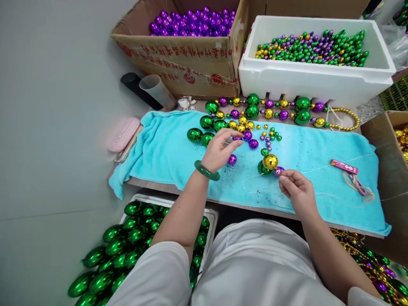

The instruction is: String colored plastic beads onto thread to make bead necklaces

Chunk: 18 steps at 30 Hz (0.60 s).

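Observation:
My left hand [221, 148], with a green bangle [207, 171] at the wrist, hovers over loose shiny beads. Its thumb and forefinger are apart, nearest to purple beads [247, 136]. My right hand [296, 187] pinches a small purple bead [278, 171] at the end of a short strung group. That group also has a large gold bead [270, 161], a large green bead [264, 168] and a small green bead [264, 151]. A thin white thread runs up from it towards the loose beads. Large green beads [194, 135] lie left of my left hand.
A turquoise towel [172, 157] covers the table. Behind it lie a bead necklace [283, 104], a carton of purple beads [178, 55] and a white foam box [306, 80] of mixed beads. A thread card [344, 166] lies right; green beads [117, 246] fill a tray below.

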Each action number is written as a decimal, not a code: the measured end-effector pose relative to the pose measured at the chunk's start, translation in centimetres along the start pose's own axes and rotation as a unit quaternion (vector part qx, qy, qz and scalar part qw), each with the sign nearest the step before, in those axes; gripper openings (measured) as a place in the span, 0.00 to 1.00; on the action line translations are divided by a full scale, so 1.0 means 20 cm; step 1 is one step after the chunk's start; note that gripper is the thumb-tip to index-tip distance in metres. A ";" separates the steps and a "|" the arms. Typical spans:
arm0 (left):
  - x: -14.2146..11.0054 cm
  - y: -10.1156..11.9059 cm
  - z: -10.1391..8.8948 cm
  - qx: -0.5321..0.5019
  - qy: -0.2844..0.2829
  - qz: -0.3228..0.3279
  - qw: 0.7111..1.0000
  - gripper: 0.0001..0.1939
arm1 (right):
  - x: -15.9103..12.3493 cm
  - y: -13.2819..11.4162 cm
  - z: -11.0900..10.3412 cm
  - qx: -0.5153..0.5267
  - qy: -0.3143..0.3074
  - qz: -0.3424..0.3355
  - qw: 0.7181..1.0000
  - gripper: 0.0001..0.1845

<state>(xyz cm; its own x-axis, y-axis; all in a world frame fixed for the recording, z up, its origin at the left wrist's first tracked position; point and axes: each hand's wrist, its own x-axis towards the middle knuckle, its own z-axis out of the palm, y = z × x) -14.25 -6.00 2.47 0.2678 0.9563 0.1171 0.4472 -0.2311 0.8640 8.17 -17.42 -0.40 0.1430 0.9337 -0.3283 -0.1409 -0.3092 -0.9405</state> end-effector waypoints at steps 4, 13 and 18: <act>-0.06 -0.12 -0.03 0.238 -0.066 -0.100 0.964 0.14 | 0.00 0.02 -0.02 0.001 -0.004 0.000 1.000 0.13; -0.06 -0.11 0.08 -0.228 0.097 -0.201 0.948 0.15 | -0.02 0.07 -0.06 -0.027 -0.017 0.001 0.999 0.14; 0.00 -0.01 0.10 -0.503 0.092 -0.250 0.822 0.15 | -0.04 0.07 -0.06 -0.035 -0.016 -0.010 0.999 0.13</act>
<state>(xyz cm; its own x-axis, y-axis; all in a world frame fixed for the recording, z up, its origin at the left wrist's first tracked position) -12.56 -6.25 1.23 0.0895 0.9193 -0.3834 -0.4954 0.3750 0.7835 8.98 -18.89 -1.52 0.1137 0.9447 -0.3075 -0.0694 -0.3012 -0.9510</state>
